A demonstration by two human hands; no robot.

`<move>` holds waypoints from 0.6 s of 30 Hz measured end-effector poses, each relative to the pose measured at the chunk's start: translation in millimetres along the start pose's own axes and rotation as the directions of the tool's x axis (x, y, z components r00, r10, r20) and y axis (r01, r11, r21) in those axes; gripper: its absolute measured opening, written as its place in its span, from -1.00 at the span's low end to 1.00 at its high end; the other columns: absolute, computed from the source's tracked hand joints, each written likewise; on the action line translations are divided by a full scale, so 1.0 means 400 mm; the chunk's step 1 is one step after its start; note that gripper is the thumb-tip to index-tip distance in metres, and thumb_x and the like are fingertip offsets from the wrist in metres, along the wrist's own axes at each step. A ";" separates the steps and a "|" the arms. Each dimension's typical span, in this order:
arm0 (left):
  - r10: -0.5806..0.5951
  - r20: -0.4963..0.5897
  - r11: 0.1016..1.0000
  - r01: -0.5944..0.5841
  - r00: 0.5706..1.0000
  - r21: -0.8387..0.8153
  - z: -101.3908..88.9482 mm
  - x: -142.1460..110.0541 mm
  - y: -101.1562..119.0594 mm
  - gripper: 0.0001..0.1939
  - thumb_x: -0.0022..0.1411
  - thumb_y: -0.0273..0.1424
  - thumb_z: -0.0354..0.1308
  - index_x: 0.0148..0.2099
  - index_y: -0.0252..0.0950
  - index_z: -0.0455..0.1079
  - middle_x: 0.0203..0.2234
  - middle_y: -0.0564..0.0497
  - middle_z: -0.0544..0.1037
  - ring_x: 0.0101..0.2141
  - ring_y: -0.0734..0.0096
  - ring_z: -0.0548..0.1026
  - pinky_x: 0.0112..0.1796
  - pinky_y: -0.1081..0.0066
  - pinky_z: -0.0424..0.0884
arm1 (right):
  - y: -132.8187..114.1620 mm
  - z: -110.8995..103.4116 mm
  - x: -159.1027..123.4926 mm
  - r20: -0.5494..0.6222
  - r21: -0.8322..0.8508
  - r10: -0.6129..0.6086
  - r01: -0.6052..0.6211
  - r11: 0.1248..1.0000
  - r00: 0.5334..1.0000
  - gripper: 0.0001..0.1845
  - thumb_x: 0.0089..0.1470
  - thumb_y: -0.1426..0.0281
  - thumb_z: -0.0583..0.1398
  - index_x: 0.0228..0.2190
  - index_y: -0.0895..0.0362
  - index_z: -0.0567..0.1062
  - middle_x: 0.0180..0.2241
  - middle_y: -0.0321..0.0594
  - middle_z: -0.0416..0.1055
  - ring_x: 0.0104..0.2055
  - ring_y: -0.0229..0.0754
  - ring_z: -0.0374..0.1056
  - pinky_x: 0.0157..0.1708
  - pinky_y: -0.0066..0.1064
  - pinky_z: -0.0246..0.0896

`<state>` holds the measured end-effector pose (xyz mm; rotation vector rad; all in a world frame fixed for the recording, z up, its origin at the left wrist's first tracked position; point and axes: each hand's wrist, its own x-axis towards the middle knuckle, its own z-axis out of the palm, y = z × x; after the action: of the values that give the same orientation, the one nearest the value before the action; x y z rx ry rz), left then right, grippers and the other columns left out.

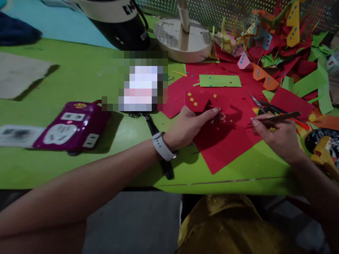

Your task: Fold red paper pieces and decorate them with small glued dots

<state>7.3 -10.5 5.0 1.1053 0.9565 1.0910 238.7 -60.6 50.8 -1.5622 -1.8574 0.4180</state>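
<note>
Paper, red and folded (pixel 201 100), sits just above the left hand (pixel 186 128), whose thumb and fingers are narrowed on its near edge; it lies over a larger red sheet (pixel 219 150) on the green worktop (pixel 132 169), with twelve o'clock taken as straight ahead of the person. The right hand (pixel 284 137), at four o'clock from that folded piece, is closed around tweezers (pixel 283 117); whether their blurred tips grip anything, I cannot tell. As for how far things are along, yellow squares (pixel 195 104) lie on the folded piece, three grouped towards its left side and one apart at the right, while one more small yellow bit (pixel 231 120) rests on the red sheet. A green strip (pixel 220 82) beyond carries a few scattered blue bits and a red one, and the pile of cut paper (pixel 265 46) at two o'clock has several pieces with dots in rows; how much remains undone is unclear. The folded piece seems to run roughly nine to three o'clock, though shadow blurs its outline; the larger sheet points one corner to six. The tweezers lie nearly nine to three, tips towards nine. Scissors (pixel 254 100) point towards eleven.
</note>
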 end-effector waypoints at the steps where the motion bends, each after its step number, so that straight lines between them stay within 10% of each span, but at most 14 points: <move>1: 0.006 -0.004 1.000 -0.006 1.000 0.008 -0.001 0.000 -0.002 -0.70 0.06 -0.14 0.41 -0.32 -0.26 0.53 -0.35 -0.08 0.68 -0.27 0.10 0.65 -0.18 0.14 0.59 | 0.000 0.003 -0.001 -0.017 0.054 0.038 -0.037 0.998 0.999 -0.75 0.20 0.13 0.22 -0.35 0.02 0.57 -0.42 -0.25 0.59 -0.40 -0.13 0.54 -0.32 -0.25 0.51; 18: 0.025 -0.029 0.996 -0.023 0.999 0.085 -0.008 -0.012 0.001 -0.82 0.11 -0.24 0.41 -0.28 -0.15 0.52 -0.27 0.03 0.67 -0.21 0.14 0.61 -0.11 0.17 0.56 | 0.020 0.085 -0.011 0.067 0.419 0.160 -0.174 0.891 0.985 -0.67 0.17 0.03 0.24 -0.26 0.02 0.58 -0.26 -0.27 0.60 -0.36 -0.21 0.56 -0.32 -0.32 0.57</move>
<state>3.0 -14.6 4.8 1.1748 1.0228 1.0975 222.3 -57.0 20.1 -1.4179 -1.5236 0.8674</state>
